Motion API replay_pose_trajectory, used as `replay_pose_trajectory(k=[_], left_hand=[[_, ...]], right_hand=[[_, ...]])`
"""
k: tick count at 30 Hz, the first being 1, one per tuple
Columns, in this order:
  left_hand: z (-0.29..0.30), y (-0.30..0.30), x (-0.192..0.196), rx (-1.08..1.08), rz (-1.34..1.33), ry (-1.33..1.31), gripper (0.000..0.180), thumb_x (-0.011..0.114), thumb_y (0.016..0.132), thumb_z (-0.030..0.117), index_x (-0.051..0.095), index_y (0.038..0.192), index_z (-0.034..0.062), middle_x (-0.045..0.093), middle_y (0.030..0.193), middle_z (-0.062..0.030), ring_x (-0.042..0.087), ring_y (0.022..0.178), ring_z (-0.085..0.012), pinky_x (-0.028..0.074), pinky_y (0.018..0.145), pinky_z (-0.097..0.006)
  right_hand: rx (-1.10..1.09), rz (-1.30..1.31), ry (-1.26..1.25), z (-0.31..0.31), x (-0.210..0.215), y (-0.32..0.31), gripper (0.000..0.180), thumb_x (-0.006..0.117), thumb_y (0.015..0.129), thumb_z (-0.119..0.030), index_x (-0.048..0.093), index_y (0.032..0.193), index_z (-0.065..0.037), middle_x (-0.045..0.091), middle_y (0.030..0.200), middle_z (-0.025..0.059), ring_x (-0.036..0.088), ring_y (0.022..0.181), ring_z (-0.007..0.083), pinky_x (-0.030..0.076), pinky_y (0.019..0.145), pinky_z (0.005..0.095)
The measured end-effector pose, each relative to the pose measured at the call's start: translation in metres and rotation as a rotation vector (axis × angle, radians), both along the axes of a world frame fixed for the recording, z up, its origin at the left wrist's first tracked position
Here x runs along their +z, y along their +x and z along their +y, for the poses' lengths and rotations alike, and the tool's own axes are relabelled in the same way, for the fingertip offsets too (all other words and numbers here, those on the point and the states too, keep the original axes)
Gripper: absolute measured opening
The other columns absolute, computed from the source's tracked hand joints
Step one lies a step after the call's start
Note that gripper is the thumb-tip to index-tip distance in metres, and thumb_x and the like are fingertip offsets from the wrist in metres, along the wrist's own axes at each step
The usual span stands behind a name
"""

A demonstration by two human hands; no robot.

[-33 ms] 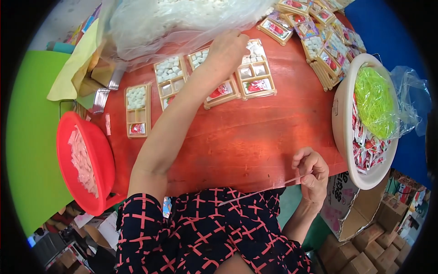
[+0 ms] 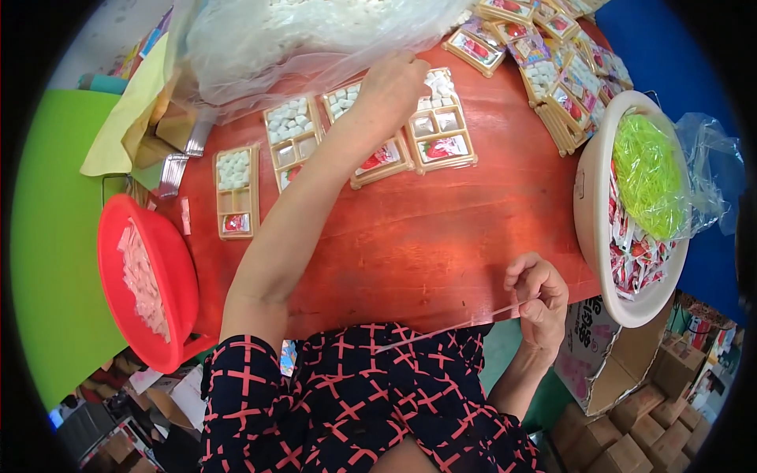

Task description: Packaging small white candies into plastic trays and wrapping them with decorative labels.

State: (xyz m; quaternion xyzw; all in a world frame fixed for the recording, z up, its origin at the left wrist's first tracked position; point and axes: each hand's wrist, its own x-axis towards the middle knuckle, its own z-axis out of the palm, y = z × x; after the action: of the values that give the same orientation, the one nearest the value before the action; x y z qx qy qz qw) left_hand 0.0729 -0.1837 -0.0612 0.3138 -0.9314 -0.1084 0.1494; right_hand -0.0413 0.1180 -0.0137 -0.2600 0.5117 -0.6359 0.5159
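Observation:
My left hand point(image 2: 394, 83) reaches far across the red-brown table point(image 2: 441, 244). Its fingers curl down at the edge of a big clear bag of white pieces point(image 2: 315, 31), above tan compartment trays point(image 2: 441, 130); what they hold is hidden. The trays point(image 2: 292, 142) carry white cubes and red packets, and one point(image 2: 235, 191) lies apart to the left. At the table's near edge, my right hand point(image 2: 536, 296) pinches a thin clear strip point(image 2: 449, 329) that runs down-left over my patterned top.
A red basin point(image 2: 177, 276) of pale pieces sits at the near left. A white bowl point(image 2: 591, 229) at the right holds red packets and a bag of neon green bits point(image 2: 646, 173). Filled trays point(image 2: 552, 71) pile up at the back right. Cardboard boxes point(image 2: 631, 426) stand below.

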Motion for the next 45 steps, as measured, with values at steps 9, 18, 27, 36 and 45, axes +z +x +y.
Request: replay_pose_trajectory(k=[9,18,27,36,45], left_hand=[[0.119,0.004,0.005,-0.129,0.179,0.155,0.021,0.068,0.065,0.008,0.059,0.082,-0.0017,0.054,0.087,-0.0179,0.053,0.085,-0.0318,0.045,0.074,-0.039],[0.134,0.045,0.023,0.006,0.495,0.356,0.021,0.062,0.076,0.009,0.06,0.095,-0.0013,0.058,0.088,-0.0154,0.055,0.085,-0.03,0.045,0.077,-0.034],[0.179,0.102,0.055,0.019,0.515,1.261,0.042,0.065,0.079,0.011,0.051,0.118,0.0024,0.059,0.089,-0.0053,0.054,0.083,-0.011,0.044,0.076,-0.025],[0.203,0.067,0.038,0.279,0.442,1.286,0.035,0.073,0.069,0.002,0.055,0.1,0.0005,0.059,0.067,-0.0034,0.055,0.063,-0.0073,0.044,0.058,-0.023],[0.197,0.045,0.027,0.414,0.355,1.043,0.04,0.073,0.071,0.004,0.049,0.103,0.0002,0.061,0.066,-0.006,0.056,0.062,-0.0089,0.044,0.056,-0.024]], right_hand=[[0.027,0.014,0.073,0.021,0.011,-0.004,0.037,0.077,0.062,-0.025,0.044,0.066,-0.009,0.052,0.094,0.0106,0.046,0.075,0.0141,0.035,0.065,0.0236],[0.052,0.031,0.081,0.034,0.001,-0.001,0.036,0.076,0.065,-0.025,0.043,0.068,-0.01,0.052,0.094,0.0081,0.043,0.077,0.0127,0.034,0.07,0.024],[0.117,0.035,0.158,0.032,0.008,0.003,0.031,0.075,0.066,-0.019,0.045,0.07,-0.009,0.054,0.097,0.0079,0.045,0.08,0.0106,0.037,0.075,0.0236],[0.021,0.243,0.328,0.022,0.001,-0.013,0.023,0.063,0.069,-0.01,0.041,0.068,-0.008,0.051,0.088,0.0042,0.044,0.074,0.0077,0.035,0.064,0.0207],[-0.001,0.986,0.561,-0.023,-0.018,-0.026,0.032,0.072,0.067,-0.013,0.043,0.058,-0.003,0.039,0.055,-0.0019,0.035,0.053,0.0075,0.029,0.047,0.0267]])
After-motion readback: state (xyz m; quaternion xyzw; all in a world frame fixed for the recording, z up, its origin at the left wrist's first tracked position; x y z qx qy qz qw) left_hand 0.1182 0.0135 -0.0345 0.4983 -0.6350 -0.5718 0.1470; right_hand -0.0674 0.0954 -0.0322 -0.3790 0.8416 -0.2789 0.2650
